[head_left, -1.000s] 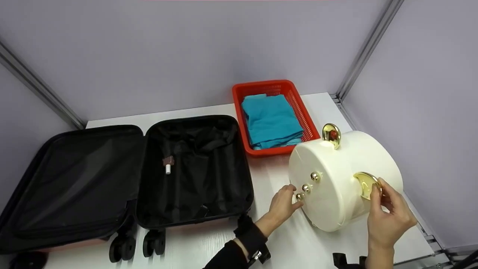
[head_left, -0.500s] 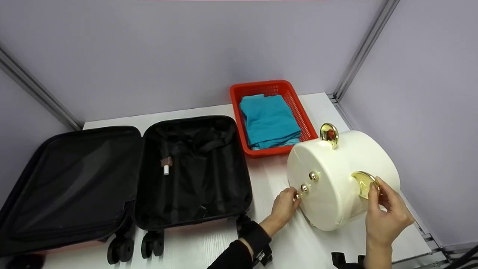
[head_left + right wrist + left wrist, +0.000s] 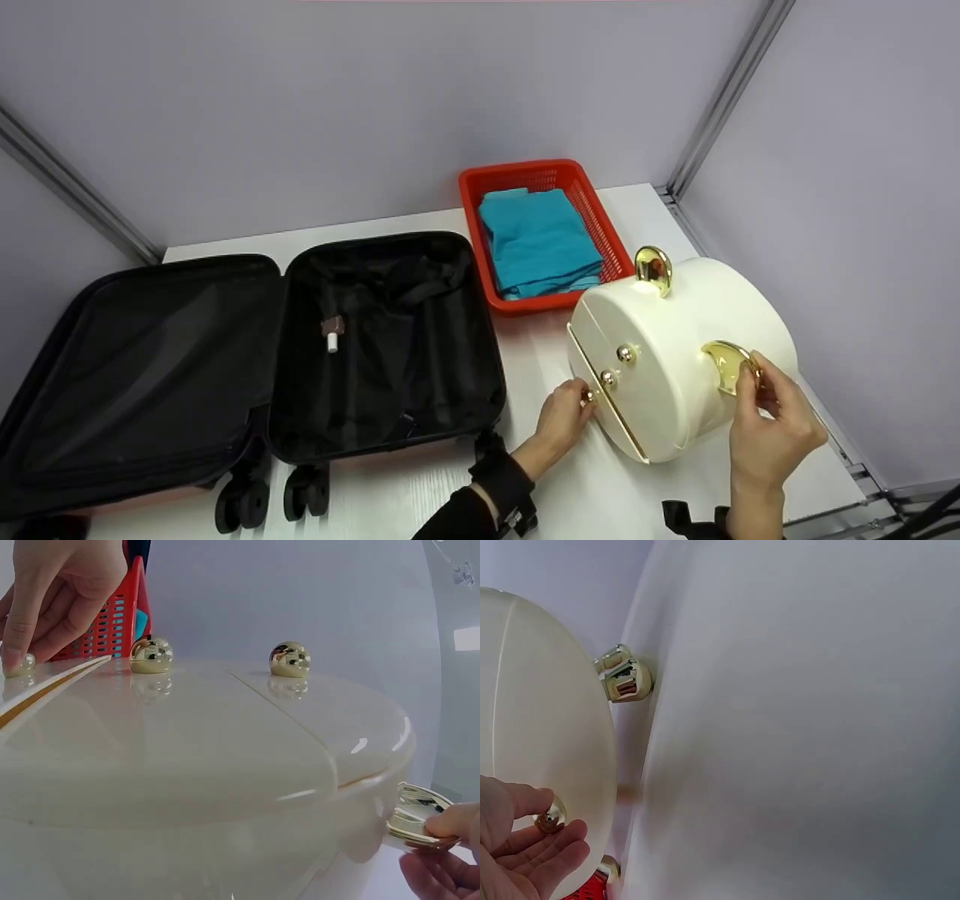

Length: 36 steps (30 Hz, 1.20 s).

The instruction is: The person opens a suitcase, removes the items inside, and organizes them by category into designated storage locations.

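A cream, drum-shaped storage box [image 3: 724, 315] lies to the right, with gold knobs on its flat front. Its lowest drawer [image 3: 613, 426] stands slightly out, and a narrow gap shows along the edge. My left hand [image 3: 564, 412] pinches that drawer's gold knob [image 3: 553, 819] between thumb and fingers. On the near side of the box, my right hand [image 3: 776, 426] grips the crescent-shaped gold handle [image 3: 414, 816]. A second gold handle [image 3: 654, 270] sits across the box. The drawer's inside is hidden.
An open black-lined suitcase [image 3: 442, 360] lies to the left, with a small brown-and-white item [image 3: 333, 334] inside. Behind, a red basket [image 3: 611, 232] holds folded blue cloths [image 3: 541, 236]. Walls [image 3: 337, 112] enclose the white table [image 3: 450, 495].
My left hand has closed on the lowest knob and drawn it left, bringing the drawer slightly out. My right hand keeps its grip on the handle.
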Each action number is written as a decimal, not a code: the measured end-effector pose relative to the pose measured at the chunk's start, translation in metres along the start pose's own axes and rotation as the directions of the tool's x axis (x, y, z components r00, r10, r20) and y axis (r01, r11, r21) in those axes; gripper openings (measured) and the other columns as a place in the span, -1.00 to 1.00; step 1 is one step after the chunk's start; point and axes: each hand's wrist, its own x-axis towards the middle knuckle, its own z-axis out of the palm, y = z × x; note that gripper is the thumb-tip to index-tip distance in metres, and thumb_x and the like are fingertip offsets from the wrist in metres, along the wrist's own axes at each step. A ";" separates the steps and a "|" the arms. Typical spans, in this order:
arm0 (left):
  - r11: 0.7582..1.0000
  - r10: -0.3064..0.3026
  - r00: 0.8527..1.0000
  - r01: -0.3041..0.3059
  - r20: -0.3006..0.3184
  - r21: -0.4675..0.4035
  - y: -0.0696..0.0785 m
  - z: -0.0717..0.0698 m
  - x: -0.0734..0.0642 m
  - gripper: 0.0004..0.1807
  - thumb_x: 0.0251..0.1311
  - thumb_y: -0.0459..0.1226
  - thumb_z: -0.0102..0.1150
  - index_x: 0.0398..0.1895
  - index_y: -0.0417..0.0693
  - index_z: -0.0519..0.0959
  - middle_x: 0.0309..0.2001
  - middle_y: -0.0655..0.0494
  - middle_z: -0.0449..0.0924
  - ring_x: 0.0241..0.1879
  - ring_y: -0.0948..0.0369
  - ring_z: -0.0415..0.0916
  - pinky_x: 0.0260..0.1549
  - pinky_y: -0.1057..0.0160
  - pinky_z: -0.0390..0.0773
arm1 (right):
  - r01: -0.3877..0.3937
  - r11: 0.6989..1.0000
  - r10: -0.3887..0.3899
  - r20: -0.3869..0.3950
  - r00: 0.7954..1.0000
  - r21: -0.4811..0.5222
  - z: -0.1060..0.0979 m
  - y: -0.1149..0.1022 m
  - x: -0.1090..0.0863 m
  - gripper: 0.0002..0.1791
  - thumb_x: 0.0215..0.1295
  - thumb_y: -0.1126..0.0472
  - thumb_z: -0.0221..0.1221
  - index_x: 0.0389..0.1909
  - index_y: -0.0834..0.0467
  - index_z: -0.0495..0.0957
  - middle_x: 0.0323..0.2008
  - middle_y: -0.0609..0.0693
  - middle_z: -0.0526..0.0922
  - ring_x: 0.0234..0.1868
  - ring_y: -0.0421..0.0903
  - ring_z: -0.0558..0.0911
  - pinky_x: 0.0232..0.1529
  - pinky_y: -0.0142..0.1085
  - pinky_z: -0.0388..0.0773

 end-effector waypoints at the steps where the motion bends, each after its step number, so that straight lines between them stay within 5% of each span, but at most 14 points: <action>1: 1.000 0.003 1.000 -0.003 -0.001 0.000 -0.001 -0.001 -0.001 -0.90 0.00 -0.33 0.21 -0.50 -0.07 0.46 -0.51 0.23 0.45 -0.52 0.39 0.38 -0.56 0.49 0.36 | 0.000 1.000 0.000 0.001 1.000 -0.006 0.000 0.000 0.000 -0.83 -0.07 0.52 0.21 -0.39 0.35 0.63 -0.48 0.24 0.62 -0.56 -0.46 0.46 -0.52 -0.69 0.33; 21: 0.995 0.074 0.994 -0.069 -0.079 0.070 -0.024 -0.031 -0.033 -0.86 0.00 -0.38 0.20 -0.44 -0.16 0.42 -0.50 0.13 0.44 -0.52 0.31 0.44 -0.60 0.48 0.38 | 0.009 1.000 -0.010 -0.067 0.998 -0.016 0.004 -0.009 0.001 -0.85 -0.12 0.57 0.19 -0.44 0.40 0.62 -0.54 0.32 0.58 -0.57 -0.50 0.43 -0.52 -0.70 0.32; 36: 0.990 -0.015 0.996 0.027 -0.088 0.137 -0.030 -0.050 -0.059 -0.84 0.00 -0.42 0.17 -0.40 -0.16 0.39 -0.45 0.08 0.42 -0.52 0.16 0.48 -0.64 0.34 0.43 | 0.007 1.000 -0.008 -0.067 0.998 -0.013 0.003 0.001 -0.002 -0.83 -0.10 0.53 0.22 -0.42 0.32 0.65 -0.54 0.17 0.63 -0.57 -0.49 0.46 -0.52 -0.70 0.34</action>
